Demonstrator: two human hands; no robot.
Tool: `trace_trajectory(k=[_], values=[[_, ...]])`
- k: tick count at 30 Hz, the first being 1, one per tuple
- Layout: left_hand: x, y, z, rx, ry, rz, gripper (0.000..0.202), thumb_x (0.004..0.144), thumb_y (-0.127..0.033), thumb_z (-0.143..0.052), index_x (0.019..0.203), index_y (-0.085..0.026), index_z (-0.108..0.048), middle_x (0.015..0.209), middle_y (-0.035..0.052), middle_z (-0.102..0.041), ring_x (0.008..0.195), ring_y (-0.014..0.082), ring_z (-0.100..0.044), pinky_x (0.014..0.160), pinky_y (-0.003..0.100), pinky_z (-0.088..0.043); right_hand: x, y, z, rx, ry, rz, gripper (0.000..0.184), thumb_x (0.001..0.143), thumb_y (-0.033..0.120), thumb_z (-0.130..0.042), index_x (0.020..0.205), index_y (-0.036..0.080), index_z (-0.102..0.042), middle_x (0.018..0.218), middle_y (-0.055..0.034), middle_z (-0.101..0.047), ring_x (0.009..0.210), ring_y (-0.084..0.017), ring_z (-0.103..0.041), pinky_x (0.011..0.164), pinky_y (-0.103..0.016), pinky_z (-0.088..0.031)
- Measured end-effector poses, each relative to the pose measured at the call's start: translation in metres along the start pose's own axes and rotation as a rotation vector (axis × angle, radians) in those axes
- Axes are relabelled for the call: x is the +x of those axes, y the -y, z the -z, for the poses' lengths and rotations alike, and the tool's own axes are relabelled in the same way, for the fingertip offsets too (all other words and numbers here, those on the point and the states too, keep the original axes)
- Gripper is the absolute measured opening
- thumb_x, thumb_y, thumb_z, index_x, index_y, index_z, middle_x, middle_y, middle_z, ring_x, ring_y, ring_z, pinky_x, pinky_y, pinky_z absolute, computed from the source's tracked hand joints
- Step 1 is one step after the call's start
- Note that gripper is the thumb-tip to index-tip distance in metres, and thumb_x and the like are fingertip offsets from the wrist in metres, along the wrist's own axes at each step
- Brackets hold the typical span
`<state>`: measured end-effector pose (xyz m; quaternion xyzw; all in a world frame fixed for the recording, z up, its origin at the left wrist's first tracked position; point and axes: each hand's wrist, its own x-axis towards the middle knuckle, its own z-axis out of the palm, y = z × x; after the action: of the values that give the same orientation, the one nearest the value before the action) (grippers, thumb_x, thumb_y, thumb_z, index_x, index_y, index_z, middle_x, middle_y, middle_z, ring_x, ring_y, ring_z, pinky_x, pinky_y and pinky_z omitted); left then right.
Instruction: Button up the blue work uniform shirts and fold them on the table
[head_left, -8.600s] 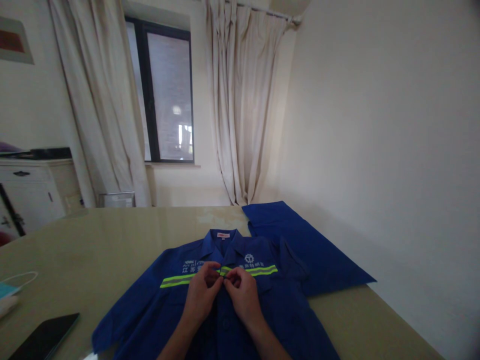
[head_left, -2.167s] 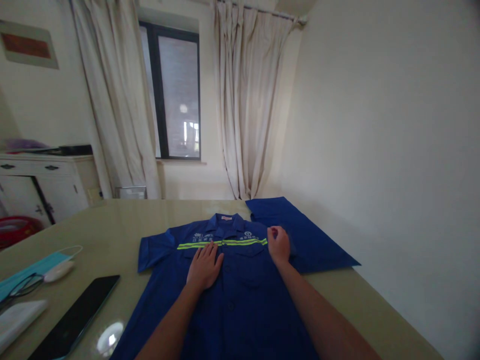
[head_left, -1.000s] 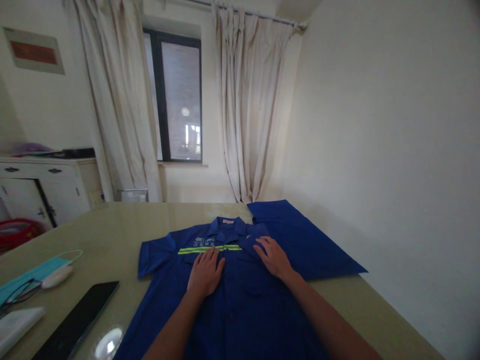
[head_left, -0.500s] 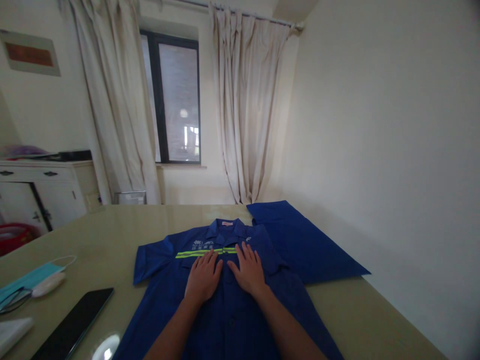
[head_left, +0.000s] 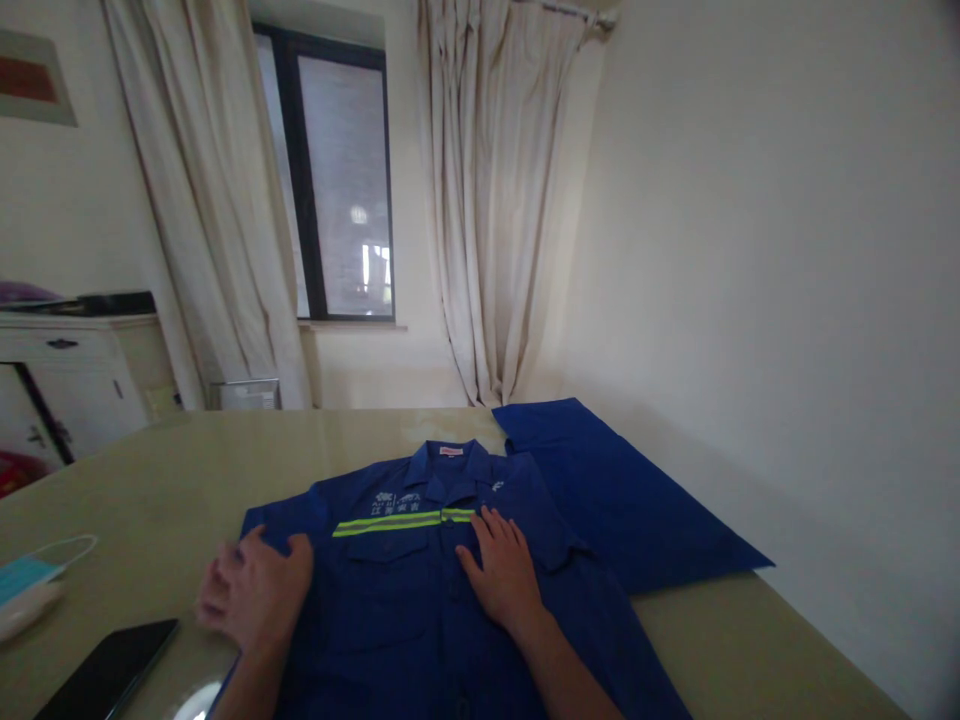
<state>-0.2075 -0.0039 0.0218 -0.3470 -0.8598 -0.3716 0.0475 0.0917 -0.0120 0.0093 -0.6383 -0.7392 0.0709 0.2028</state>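
Observation:
A dark blue short-sleeved work shirt (head_left: 390,600) lies front side up on the table, its collar at the far end. A yellow-green and grey reflective stripe (head_left: 386,523) crosses its chest below white printed characters. My right hand (head_left: 501,570) rests flat on the shirt front beside the buttons, fingertips at the stripe. At the shirt's left edge, just below the left sleeve (head_left: 285,517), is my left hand (head_left: 255,590), thumb apart and fingers curved, slightly blurred. Nothing shows in its grasp; whether it touches the cloth I cannot tell.
Another dark blue cloth (head_left: 615,490) lies to the right, partly under the shirt. On the left of the table (head_left: 172,480) are a black phone (head_left: 112,668), a blue face mask (head_left: 26,578) and a whitish rounded object (head_left: 30,608). A wall borders the right side.
My left hand has left the shirt's chest and moved left to the edge by the sleeve. My right hand stays flat on the front. The view has shifted slightly right.

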Motion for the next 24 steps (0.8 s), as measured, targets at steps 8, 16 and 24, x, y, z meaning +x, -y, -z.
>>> trace_trajectory(k=[8, 16, 24], values=[[0.03, 0.027, -0.005, 0.096, 0.203, -0.068, 0.068, 0.089, -0.043, -0.046, 0.15, -0.014, -0.04, 0.136, 0.0226, -0.06, 0.123, 0.0439, -0.058, 0.097, 0.057, -0.049, -0.001, 0.001, 0.001, 0.005, -0.012, -0.006, 0.057, 0.1, 0.053, -0.041, 0.147, 0.023, -0.053, 0.159, -0.0076, -0.044, 0.149, -0.026, -0.035, 0.124, -0.044, -0.019], [0.018, -0.006, 0.004, -0.404, 0.056, -0.347, 0.054, 0.085, -0.027, -0.05, 0.138, -0.015, -0.052, 0.118, 0.0123, -0.069, 0.103, 0.0286, -0.068, 0.098, 0.048, -0.053, -0.001, 0.003, 0.003, 0.005, -0.007, -0.014, 0.055, 0.1, 0.05, -0.044, 0.146, 0.022, -0.054, 0.157, -0.0082, -0.046, 0.148, -0.027, -0.037, 0.124, -0.045, -0.02], [-0.033, -0.035, 0.007, -0.438, 0.339, -0.728, 0.042, 0.1, -0.046, -0.042, 0.133, -0.024, -0.055, 0.118, 0.0077, -0.069, 0.085, 0.0191, -0.07, 0.08, 0.034, -0.058, -0.001, 0.003, 0.003, 0.01, -0.016, 0.001, 0.054, 0.1, 0.049, -0.044, 0.145, 0.021, -0.056, 0.156, -0.009, -0.048, 0.146, -0.028, -0.038, 0.123, -0.047, -0.022]])
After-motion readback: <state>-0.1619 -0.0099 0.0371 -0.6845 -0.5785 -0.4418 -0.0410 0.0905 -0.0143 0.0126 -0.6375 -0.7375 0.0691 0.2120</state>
